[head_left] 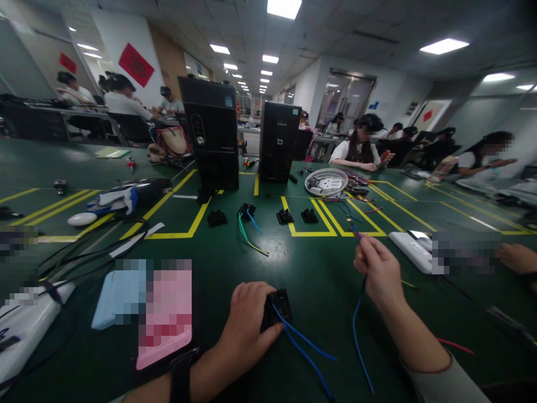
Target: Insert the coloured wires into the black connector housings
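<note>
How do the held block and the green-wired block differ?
The held block is in the left hand; the green-wired block lies on the table, farther off. The held block's visible wires are blue; the green-wired block has blue plus greenish ones. Both blocks are black.

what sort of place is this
Likely a shared workroom or training room for small electrical work: a green table marked with yellow lines, small black parts and blue wires on it, and several people seated beyond.
</note>
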The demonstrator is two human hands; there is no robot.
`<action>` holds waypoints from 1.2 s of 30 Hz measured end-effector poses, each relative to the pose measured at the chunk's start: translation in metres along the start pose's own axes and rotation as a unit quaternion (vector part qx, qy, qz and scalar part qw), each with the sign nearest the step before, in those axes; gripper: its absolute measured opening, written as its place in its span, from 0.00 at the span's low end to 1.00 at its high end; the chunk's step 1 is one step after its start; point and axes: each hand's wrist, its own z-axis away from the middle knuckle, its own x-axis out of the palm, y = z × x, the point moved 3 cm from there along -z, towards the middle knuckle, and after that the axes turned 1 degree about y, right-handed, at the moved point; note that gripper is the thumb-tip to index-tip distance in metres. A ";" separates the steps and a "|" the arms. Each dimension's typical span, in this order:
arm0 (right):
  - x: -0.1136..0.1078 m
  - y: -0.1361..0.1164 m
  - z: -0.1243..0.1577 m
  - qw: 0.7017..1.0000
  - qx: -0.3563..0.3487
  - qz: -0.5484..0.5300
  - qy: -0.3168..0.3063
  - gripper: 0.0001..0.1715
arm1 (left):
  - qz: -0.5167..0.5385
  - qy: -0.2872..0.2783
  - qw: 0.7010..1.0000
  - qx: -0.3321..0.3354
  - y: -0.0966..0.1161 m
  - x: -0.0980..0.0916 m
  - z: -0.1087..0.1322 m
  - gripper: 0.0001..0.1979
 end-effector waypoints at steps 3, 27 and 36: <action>0.001 0.008 -0.016 0.993 0.002 0.115 -0.015 0.20 | 0.003 0.013 1.000 -0.004 0.000 -0.001 0.000 0.21; 0.061 0.067 -0.159 0.811 0.068 0.570 -0.115 0.16 | 0.046 0.011 0.998 -0.029 -0.003 0.004 0.001 0.21; 0.066 0.068 -0.156 0.773 0.063 0.620 -0.120 0.16 | 0.046 0.022 0.998 -0.025 -0.003 0.004 0.002 0.21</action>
